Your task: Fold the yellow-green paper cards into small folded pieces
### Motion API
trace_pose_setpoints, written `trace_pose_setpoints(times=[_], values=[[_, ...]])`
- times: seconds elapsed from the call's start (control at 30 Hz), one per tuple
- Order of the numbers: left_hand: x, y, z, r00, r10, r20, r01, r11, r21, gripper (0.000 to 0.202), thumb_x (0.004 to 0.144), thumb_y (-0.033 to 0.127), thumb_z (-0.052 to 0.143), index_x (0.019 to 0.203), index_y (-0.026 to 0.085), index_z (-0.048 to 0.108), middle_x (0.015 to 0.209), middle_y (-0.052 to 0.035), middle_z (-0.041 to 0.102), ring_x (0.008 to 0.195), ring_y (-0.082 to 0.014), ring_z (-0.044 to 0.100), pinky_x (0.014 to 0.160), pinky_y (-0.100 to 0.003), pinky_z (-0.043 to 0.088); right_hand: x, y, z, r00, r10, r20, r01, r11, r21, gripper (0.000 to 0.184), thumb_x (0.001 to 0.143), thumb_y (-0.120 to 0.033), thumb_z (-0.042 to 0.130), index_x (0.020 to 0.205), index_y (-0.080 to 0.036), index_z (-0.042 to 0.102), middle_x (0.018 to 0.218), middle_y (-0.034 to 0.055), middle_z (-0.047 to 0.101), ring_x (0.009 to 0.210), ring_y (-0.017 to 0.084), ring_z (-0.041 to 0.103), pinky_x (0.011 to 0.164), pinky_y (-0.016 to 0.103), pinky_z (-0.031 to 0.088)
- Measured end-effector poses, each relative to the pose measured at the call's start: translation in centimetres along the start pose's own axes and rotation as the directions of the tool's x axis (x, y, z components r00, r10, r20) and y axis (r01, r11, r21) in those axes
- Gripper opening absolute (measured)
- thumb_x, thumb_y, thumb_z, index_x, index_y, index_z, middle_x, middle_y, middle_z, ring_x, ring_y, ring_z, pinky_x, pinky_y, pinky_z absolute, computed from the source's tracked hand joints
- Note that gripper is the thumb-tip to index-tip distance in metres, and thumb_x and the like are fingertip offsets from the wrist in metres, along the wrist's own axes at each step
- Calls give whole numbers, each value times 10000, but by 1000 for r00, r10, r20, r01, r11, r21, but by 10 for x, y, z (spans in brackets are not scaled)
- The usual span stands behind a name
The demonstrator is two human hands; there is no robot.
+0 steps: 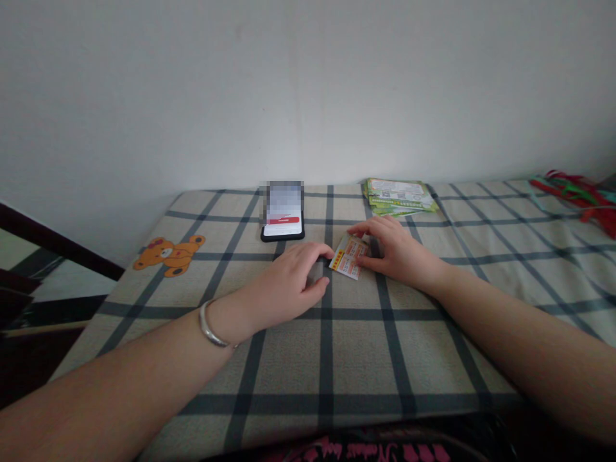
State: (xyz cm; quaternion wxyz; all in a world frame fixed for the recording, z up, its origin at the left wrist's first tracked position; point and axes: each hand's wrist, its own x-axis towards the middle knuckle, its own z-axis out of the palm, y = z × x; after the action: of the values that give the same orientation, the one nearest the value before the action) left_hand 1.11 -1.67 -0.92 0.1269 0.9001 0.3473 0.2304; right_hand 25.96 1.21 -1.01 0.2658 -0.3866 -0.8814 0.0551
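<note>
A small printed paper card, white with orange and yellow patches, is just above the checked cloth in the middle of the table. My right hand grips its right side between thumb and fingers. On the card's left, my left hand has its thumb and index finger apart, with nothing between them. The left index fingertip is close to the card's left corner; whether it touches I cannot tell. A silver bangle circles my left wrist.
A phone with a lit, partly blurred screen lies near the wall. Green printed leaflets are stacked to its right. Red and green ribbons lie at the far right. A teddy bear figure marks the cloth's left side.
</note>
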Motion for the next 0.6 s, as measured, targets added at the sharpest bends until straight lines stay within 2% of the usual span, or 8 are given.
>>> trace_pose_setpoints(times=[0.23, 0.33, 0.4, 0.5, 0.6], values=[[0, -3, 1, 1000, 18, -19, -19, 999, -50, 404, 879, 159, 520, 1272, 197, 433, 1273, -82, 573, 1208, -204, 534, 1058, -425, 448, 1, -3, 0, 992, 116, -51, -109, 987, 115, 416, 816, -173, 621, 1225, -211, 553, 869, 29, 602, 774, 172, 571, 700, 311, 491], [0, -2, 0, 999, 21, -43, -23, 998, -56, 413, 885, 158, 518, 1287, 197, 437, 1287, -85, 564, 1207, -203, 534, 1049, -412, 457, 0, -4, -3, 987, 129, -94, -118, 987, 112, 381, 825, -153, 600, 1202, -208, 588, 824, 16, 598, 736, 159, 564, 691, 301, 486], [1, -2, -2, 998, 25, -58, -28, 998, -50, 422, 879, 144, 517, 1291, 197, 445, 1291, -82, 561, 1205, -202, 532, 1045, -406, 460, 0, -3, -4, 986, 120, -118, -105, 987, 124, 353, 840, -146, 584, 1186, -213, 610, 865, 26, 618, 750, 154, 574, 706, 299, 492], [2, -3, -4, 995, 63, -79, -65, 998, -20, 402, 891, 125, 495, 1284, 202, 475, 1270, -66, 578, 1194, -189, 536, 1050, -403, 452, -1, -3, -6, 983, 115, -144, -96, 987, 132, 265, 851, -132, 565, 1089, -211, 653, 926, 39, 655, 784, 153, 599, 709, 290, 498], [3, -4, -5, 986, 111, -126, -109, 994, 18, 372, 895, 108, 483, 1257, 184, 523, 1224, -64, 604, 1164, -180, 552, 1040, -394, 456, -1, -3, -7, 982, 99, -160, -82, 991, 106, 175, 838, -123, 567, 961, -196, 669, 861, 33, 666, 760, 151, 601, 670, 275, 486]])
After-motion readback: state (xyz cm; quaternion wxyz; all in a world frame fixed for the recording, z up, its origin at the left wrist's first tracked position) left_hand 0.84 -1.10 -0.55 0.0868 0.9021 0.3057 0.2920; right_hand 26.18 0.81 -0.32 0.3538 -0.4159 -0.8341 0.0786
